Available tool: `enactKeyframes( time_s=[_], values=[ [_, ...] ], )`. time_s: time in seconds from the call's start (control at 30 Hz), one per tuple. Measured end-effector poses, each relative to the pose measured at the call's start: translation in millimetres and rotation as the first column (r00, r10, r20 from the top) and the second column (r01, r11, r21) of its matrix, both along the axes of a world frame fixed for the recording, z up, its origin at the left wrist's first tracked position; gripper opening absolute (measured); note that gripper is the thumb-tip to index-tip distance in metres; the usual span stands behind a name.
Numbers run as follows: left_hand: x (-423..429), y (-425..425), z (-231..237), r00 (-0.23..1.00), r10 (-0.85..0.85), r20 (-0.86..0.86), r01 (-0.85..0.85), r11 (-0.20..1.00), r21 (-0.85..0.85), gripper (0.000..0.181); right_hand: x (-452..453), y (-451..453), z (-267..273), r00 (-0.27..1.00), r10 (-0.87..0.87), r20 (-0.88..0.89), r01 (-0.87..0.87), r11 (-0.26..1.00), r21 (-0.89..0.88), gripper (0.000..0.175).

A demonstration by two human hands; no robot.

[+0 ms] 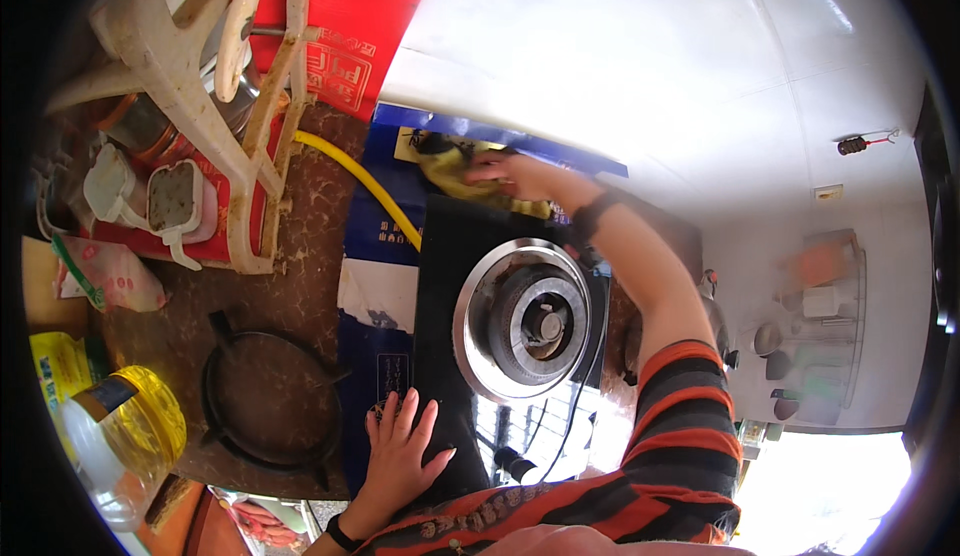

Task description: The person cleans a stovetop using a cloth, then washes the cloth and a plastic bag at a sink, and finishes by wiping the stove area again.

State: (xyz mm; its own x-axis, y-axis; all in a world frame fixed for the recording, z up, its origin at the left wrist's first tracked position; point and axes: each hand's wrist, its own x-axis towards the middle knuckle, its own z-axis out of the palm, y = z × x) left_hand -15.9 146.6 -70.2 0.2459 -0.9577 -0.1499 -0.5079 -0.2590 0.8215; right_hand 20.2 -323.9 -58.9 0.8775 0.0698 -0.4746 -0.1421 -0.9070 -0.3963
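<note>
My right hand, reaching past the back of a black gas stove, presses on a crumpled yellow cloth. The cloth lies on blue printed cardboard behind the cooktop, by the wall. My left hand rests flat with spread fingers on the stove's front left corner and the cardboard beside it; nothing is in it. A round metal burner with a shiny drip ring sits bare in the stove. The black pan support lies on the brown counter to the left.
A yellow hose runs to the stove's left side. Left of it stand a stained plastic rack, seasoning boxes and an oil bottle. A black cable crosses the stove's front. Utensils hang on the right wall.
</note>
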Motion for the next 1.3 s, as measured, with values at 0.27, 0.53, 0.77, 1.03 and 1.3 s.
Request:
enactKeyframes(
  time_s=[0.27, 0.53, 0.77, 1.03, 1.3],
  values=[
    [3, -1, 3, 0.999, 0.034, -0.009, -0.034, 0.998, -0.052, 0.070, -121, -63, 28, 0.938, -0.229, -0.260, 0.128, 0.926, -0.354, 0.038],
    [3, -2, 0, 1.000, 0.009, -0.026, -0.009, 1.000, -0.024, 0.074, 59, 31, 3, 0.975, 0.129, 0.179, -0.136, 0.990, 0.025, 0.059],
    [4, 5, 0, 0.998, -0.029, -0.053, 0.031, 0.999, 0.034, 0.074, -20, -19, -13, 0.993, -0.068, -0.099, 0.053, 0.988, -0.144, 0.064],
    [3, -2, 0, 0.998, 0.031, -0.055, -0.031, 1.000, -0.002, 0.070, -128, -65, 27, 0.938, -0.312, -0.152, 0.223, 0.878, -0.422, 0.037],
    [2, -1, -2, 0.999, -0.034, -0.040, 0.036, 0.998, 0.049, 0.079, 26, 1, 17, 0.917, 0.373, 0.142, -0.257, 0.824, -0.505, 0.059]
  ],
)
